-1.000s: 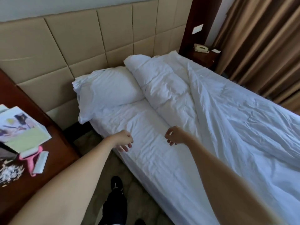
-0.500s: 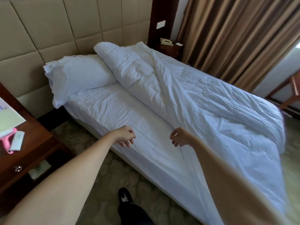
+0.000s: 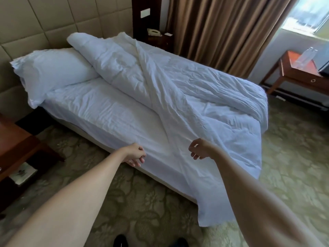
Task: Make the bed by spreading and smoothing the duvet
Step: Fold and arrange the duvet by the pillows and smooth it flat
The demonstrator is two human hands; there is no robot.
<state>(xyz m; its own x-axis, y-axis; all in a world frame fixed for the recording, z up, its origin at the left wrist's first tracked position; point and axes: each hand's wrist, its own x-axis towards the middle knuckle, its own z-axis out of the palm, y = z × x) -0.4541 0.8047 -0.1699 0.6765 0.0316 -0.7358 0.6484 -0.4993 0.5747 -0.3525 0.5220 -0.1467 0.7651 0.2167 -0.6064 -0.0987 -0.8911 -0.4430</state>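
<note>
The white duvet [image 3: 204, 97] lies crumpled on the bed, its near side folded back in a diagonal ridge from the headboard down to the near edge. This leaves the white sheet [image 3: 106, 113] bare on the near left half. One corner of the duvet hangs over the near side toward the floor. A white pillow [image 3: 51, 72] rests at the head. My left hand [image 3: 136, 155] hovers at the mattress's near edge with fingers loosely curled, holding nothing. My right hand [image 3: 199, 148] is just above the duvet's folded edge, fingers loosely curled, also gripping nothing.
A wooden nightstand [image 3: 16, 145] stands at the left. A far nightstand with a telephone [image 3: 154, 32] sits beside the brown curtain [image 3: 222, 32]. A wooden desk with water bottles [image 3: 302, 68] is at the right. Patterned carpet [image 3: 142, 211] surrounds the bed.
The view has pulled back and shifted toward the foot of the bed, so the whole bed shows. Both hands stay in front of me, holding nothing, now over the mattress's near edge.
</note>
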